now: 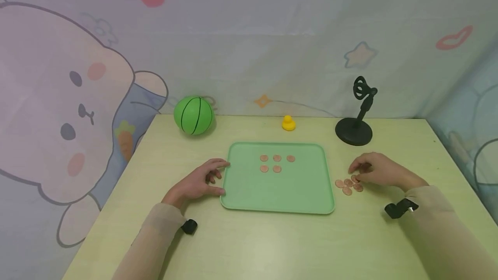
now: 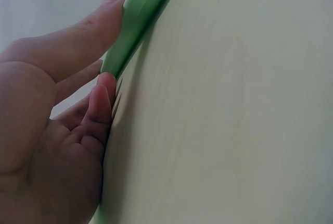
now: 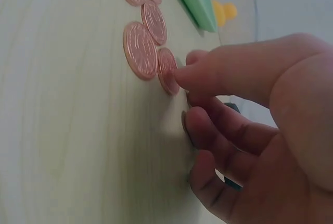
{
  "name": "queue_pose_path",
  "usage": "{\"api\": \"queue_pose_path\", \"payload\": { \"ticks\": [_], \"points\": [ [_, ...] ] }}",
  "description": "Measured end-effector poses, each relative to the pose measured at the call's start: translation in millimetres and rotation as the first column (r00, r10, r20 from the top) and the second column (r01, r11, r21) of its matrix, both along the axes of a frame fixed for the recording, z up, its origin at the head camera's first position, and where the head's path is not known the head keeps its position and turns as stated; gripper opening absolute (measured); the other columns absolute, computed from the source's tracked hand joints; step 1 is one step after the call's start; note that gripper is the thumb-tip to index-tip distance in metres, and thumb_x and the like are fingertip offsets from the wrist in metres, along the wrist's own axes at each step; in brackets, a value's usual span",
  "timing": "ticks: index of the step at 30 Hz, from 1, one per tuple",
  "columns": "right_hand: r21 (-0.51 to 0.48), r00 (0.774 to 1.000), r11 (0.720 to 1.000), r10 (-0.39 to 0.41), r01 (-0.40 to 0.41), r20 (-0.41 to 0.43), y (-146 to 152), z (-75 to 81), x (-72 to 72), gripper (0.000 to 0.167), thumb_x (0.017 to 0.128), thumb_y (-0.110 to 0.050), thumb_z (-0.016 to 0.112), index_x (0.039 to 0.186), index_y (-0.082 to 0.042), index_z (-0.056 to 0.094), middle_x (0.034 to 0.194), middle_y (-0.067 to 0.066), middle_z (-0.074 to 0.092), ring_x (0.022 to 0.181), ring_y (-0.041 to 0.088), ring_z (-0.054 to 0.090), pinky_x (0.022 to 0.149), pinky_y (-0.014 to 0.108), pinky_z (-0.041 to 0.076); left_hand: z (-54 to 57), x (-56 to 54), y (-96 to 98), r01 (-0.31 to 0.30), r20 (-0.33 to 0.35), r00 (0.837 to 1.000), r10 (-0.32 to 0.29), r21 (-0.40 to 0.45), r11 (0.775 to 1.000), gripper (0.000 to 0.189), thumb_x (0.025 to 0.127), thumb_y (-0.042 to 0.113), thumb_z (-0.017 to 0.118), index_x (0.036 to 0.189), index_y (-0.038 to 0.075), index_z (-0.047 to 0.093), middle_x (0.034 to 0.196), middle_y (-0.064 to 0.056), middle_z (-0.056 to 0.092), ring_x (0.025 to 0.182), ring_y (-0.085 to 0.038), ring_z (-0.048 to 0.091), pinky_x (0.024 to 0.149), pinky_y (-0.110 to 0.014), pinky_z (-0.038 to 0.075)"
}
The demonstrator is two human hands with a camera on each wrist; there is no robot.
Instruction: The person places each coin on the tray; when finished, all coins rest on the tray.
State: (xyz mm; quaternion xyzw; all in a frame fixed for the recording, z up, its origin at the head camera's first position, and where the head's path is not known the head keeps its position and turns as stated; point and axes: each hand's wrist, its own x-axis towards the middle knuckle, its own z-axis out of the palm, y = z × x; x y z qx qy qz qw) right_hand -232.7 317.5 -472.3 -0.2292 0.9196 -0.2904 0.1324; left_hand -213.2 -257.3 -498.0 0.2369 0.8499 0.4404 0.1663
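Observation:
In the head view my left hand (image 1: 200,180) rests at the left edge of a light green tray (image 1: 249,193), thumb and index fingertip at its rim. The left wrist view has the thumb (image 2: 99,21) lying along the green rim (image 2: 138,18), the other fingers bent beside it. On the tray lie copper coins (image 1: 277,158), three in the back row and two in front. My right hand (image 1: 375,168) reaches down over a loose cluster of copper coins (image 1: 347,190) right of the tray. Its thumb tip (image 3: 190,78) meets the nearest coin (image 3: 166,67), with the other fingers loosely bent.
Behind the tray, a green ball (image 1: 193,115) stands at the back left and a small yellow rubber duck (image 1: 288,123) at the back middle. A black stand (image 1: 354,132) with a ring-shaped holder is behind my right hand. A printed cloth (image 1: 241,55) hangs behind the table (image 1: 272,245).

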Motion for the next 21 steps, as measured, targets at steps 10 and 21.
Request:
{"api": "queue_pose_path", "payload": {
  "ticks": [10,21],
  "points": [
    [-0.035,0.999,0.998,0.049,-0.05,-0.02,6.2,-3.5,1.1,0.022,0.083,-0.002,0.085,0.101,-0.014,0.081,0.108,0.002,0.071,0.094,0.012,0.062,0.084,0.027,0.055,-1.0,0.8,-0.1,-0.003,0.005,1.0,0.003,-0.001,1.0,0.082,0.087,0.016,0.089,0.157,0.01,0.048,0.156,-0.013,0.041,0.108,-0.026,0.053,0.094,-0.036,0.048],
    [-0.031,0.999,0.999,0.035,-0.035,-0.008,6.5,-3.4,1.6,0.022,0.084,-0.003,0.085,0.097,-0.02,0.08,0.105,-0.002,0.07,0.092,0.011,0.061,0.083,0.026,0.055,1.9,1.7,0.9,-0.008,0.012,1.0,0.008,0.005,1.0,0.083,0.086,0.016,0.089,0.157,0.009,0.047,0.154,-0.013,0.042,0.11,-0.027,0.053,0.095,-0.037,0.047]
  ]
}}
